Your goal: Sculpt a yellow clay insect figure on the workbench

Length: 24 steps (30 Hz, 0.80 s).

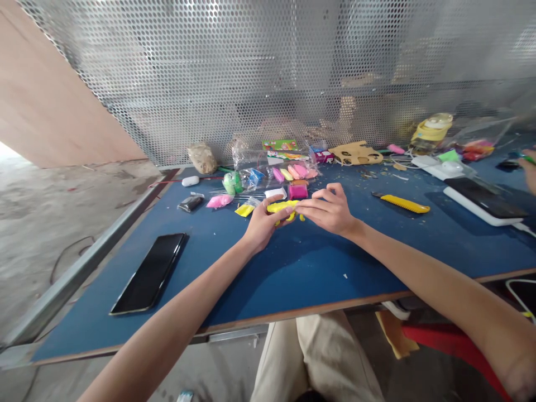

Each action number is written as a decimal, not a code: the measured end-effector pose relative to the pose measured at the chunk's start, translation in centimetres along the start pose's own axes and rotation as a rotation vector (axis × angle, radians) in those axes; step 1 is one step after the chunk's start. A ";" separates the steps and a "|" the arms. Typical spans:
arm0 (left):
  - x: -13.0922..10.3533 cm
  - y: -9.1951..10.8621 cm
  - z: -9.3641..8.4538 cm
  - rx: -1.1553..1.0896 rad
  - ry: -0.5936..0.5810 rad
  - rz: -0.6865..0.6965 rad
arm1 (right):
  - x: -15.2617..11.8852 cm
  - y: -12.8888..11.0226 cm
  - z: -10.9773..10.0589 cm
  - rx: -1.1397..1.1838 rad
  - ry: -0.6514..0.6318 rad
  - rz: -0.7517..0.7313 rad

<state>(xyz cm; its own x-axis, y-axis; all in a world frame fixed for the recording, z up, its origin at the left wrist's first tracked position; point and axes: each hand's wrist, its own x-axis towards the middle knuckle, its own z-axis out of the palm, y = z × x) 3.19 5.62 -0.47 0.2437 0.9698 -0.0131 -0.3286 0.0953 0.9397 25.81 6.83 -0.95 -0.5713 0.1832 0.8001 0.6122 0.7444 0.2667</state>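
Note:
A lumpy yellow clay piece (283,207) with small rounded ends hangs just above the blue table, between my two hands. My left hand (263,223) is closed around its left side, thumb in front. The fingertips of my right hand (329,210) touch its right end, pressed together, with the index finger bent. Just beyond the hands lie a magenta clay block (298,191) and a white packet (275,193). Left of my left hand are a yellow packet (246,208) and a pink clay packet (220,201).
A black phone (148,272) lies at the left, and a yellow cutter (404,203) at the right. Clear bags with colored clay stand before the perforated metal screen (251,67). A power bank (477,206) and another person's hand (530,170) are at the far right.

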 end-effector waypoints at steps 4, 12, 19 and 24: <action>-0.1 0.0 0.2 -0.038 0.003 -0.005 | -0.1 -0.1 0.1 0.000 -0.059 0.055; 0.0 0.1 0.0 0.011 0.024 0.032 | 0.2 0.5 -0.5 0.069 -0.106 0.124; 0.1 -0.4 -0.4 0.119 -0.034 0.078 | 0.1 0.6 -0.4 0.040 -0.134 0.063; 0.4 -0.6 -0.9 0.183 -0.077 0.104 | 0.0 0.7 -0.5 0.064 -0.128 0.097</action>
<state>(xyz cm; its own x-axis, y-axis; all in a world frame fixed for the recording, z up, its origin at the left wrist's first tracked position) 2.65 6.12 -1.39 0.2887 0.9515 0.1064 -0.1857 -0.0533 0.9811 26.48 7.08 -0.51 -0.5791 0.3333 0.7440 0.6338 0.7581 0.1537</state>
